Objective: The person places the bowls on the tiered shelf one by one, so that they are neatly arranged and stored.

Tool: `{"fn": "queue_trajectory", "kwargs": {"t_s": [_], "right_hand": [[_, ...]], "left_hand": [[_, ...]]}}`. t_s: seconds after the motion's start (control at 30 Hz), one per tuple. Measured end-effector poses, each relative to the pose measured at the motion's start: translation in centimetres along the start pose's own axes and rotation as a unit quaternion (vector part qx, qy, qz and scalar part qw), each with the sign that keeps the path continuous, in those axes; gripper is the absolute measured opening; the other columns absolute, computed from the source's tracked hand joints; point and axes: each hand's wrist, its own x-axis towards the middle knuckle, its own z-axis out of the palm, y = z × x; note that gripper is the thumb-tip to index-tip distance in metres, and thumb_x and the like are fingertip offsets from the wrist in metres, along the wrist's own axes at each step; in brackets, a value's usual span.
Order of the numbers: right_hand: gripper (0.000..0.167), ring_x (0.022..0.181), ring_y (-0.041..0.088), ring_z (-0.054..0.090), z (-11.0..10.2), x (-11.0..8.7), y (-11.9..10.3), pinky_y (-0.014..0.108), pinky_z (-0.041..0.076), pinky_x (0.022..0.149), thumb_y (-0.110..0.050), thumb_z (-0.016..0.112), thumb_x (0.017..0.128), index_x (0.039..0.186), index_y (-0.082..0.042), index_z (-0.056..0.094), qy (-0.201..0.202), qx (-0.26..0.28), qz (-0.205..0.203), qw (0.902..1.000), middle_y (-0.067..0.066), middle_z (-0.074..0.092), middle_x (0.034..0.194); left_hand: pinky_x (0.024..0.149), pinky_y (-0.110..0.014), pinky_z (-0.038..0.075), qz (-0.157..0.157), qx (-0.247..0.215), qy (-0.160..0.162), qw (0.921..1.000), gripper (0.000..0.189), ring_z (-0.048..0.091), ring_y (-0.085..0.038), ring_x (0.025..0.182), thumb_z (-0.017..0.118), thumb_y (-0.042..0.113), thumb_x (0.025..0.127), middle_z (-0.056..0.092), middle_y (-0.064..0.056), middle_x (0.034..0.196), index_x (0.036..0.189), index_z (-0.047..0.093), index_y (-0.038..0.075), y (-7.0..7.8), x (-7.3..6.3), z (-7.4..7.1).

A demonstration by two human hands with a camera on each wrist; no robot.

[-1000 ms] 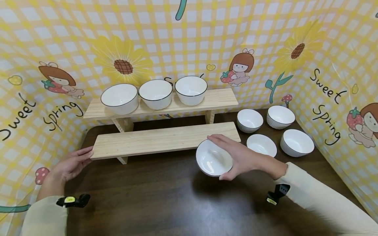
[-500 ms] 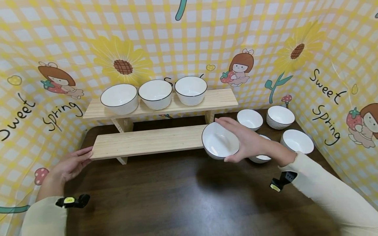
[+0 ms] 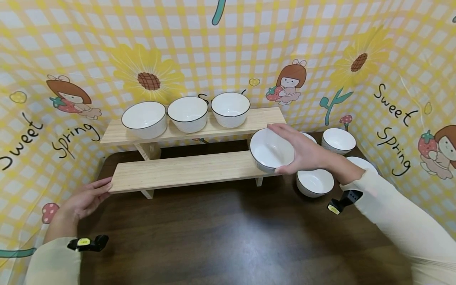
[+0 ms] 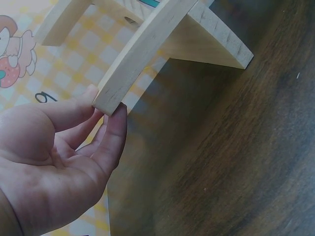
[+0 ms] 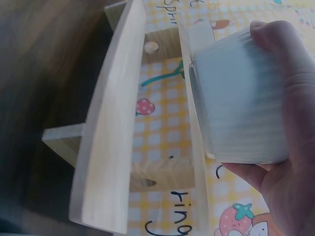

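Observation:
My right hand [image 3: 304,152] grips a white bowl [image 3: 271,148] with a dark rim, thumb and fingers on opposite sides. In the head view the bowl overlaps the right end of the lower board [image 3: 185,171] of a two-tier wooden shelf. Fine ribs run around the bowl's outside [image 5: 241,98] in the right wrist view. My left hand [image 3: 83,201] pinches the lower board's left end, and the left wrist view shows thumb and fingers on either side of that board end [image 4: 115,93]. Three white bowls stand in a row on the upper board [image 3: 267,118]; the middle one [image 3: 188,114] is plain inside.
Several more white bowls stand on the dark table [image 3: 199,237] to the right of the shelf, including a near one [image 3: 315,183] and a back one [image 3: 338,140]. My right forearm partly covers some. Yellow checked cloth [image 3: 228,47] encloses the back and sides.
My right hand has carried the bowl away from me and slightly right, from in front of the lower board to over its right end. The left hand stays at the board's left end.

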Motion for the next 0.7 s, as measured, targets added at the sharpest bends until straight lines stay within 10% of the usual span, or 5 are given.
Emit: {"fn": "queue_trajectory", "kwargs": {"t_s": [0.7], "right_hand": [[0.105,0.145,0.04,0.029,-3.8,4.1,2.2,0.064,0.029,0.113,-0.023,0.088,0.074,0.16,-0.006,0.03,0.031,-0.002,0.06,0.9977,0.021,0.03,0.16]], "left_hand": [[0.08,-0.017,0.055,-0.004,0.009,-0.001,0.9999,0.034,0.066,0.0,0.093,0.056,0.004,0.104,0.071,0.013,0.101,0.099,0.078,0.03,0.2,-0.1,0.1]]}}
